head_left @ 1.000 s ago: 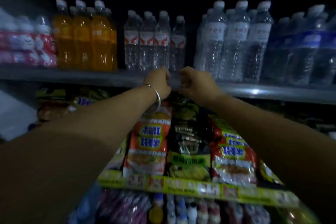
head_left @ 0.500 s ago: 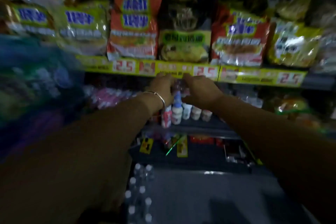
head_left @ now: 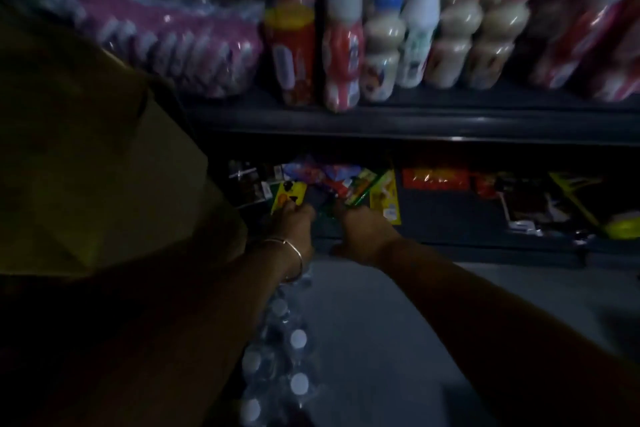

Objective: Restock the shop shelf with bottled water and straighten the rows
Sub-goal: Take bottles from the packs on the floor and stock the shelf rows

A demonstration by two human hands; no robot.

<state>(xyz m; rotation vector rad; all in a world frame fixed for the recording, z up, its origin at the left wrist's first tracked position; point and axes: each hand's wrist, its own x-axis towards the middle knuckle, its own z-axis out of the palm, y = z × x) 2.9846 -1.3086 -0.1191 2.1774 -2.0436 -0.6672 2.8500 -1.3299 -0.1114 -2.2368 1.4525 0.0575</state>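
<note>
A shrink-wrapped pack of water bottles [head_left: 287,350] with white caps lies on the floor, partly under my left forearm. My left hand [head_left: 294,222], with a bangle on its wrist, and my right hand [head_left: 363,229] hang close together above the pack's far end, in front of the lowest shelf. Both hands are curled into fists, and in the dim light I see nothing inside them. The water shelf is out of view.
A dark shelf edge [head_left: 415,121] carries small drink bottles [head_left: 381,45] and a pink wrapped pack [head_left: 180,45]. Colourful packets [head_left: 381,194] lie on the lowest shelf behind my hands. My olive garment [head_left: 86,149] fills the left. Grey floor [head_left: 381,340] lies to the right of the pack.
My view and both fists dropped from the water shelf, past the noodle packets, down to the lowest shelf. The floor pack has come into view.
</note>
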